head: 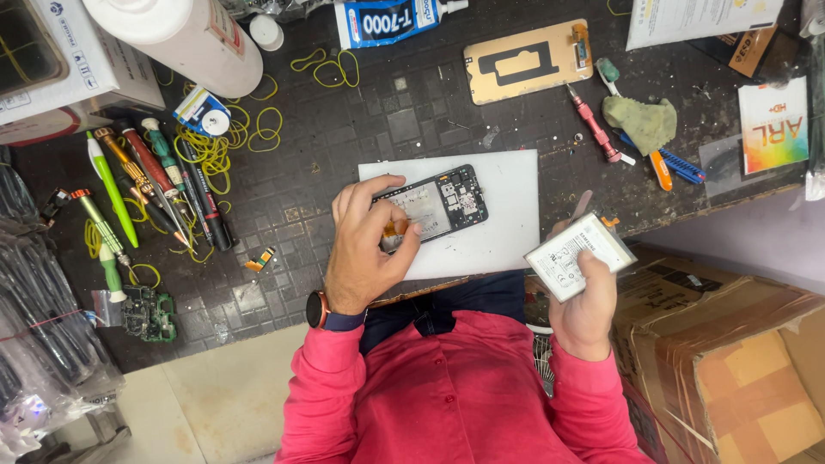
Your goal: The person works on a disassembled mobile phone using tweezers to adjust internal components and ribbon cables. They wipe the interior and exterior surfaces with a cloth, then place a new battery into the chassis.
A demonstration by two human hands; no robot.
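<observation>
An opened phone [447, 202] with its back off lies on a white mat [503, 232] at the bench's front edge. My left hand [365, 245] grips the phone's left end, thumb and fingers over its inside. Off the bench edge to the right, my right hand [584, 301] holds a flat white battery [578, 254] together with a thin metal tool [582, 206] sticking up behind it.
A gold phone back panel [526, 60] lies further back. Screwdrivers and pens [155, 185] with yellow rubber bands lie at left, and a green circuit board [148, 314] is near them. A glue tube [387, 19], a white bottle [185, 39], a pink screwdriver [593, 125] and cardboard boxes [730, 352] surround the spot.
</observation>
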